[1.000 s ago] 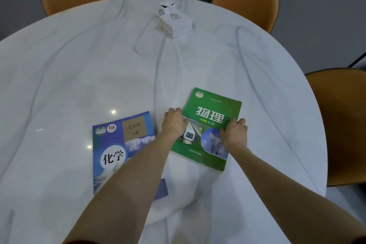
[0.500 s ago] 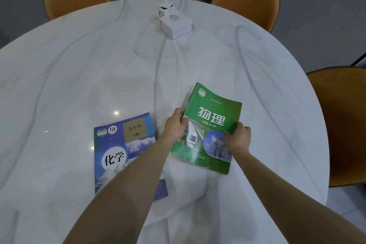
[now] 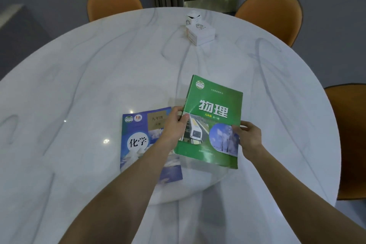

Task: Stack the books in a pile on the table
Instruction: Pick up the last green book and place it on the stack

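A green book is held a little above the white marble table, its cover facing up. My left hand grips its left edge, thumb on the cover. On the book's right edge, my right hand is clamped the same way. A blue book lies flat on the table just to the left; my left forearm crosses over its right half. The green book's lower left corner overlaps the blue book's right edge.
White boxes stand at the far middle of the table. Orange chairs ring the table: one at the back left, one at the back right, one at the right. The table's near edge curves close to my body.
The green book has come up off the table in both hands and shifted left toward the blue book. Both hands went from resting on its edges to gripping them.
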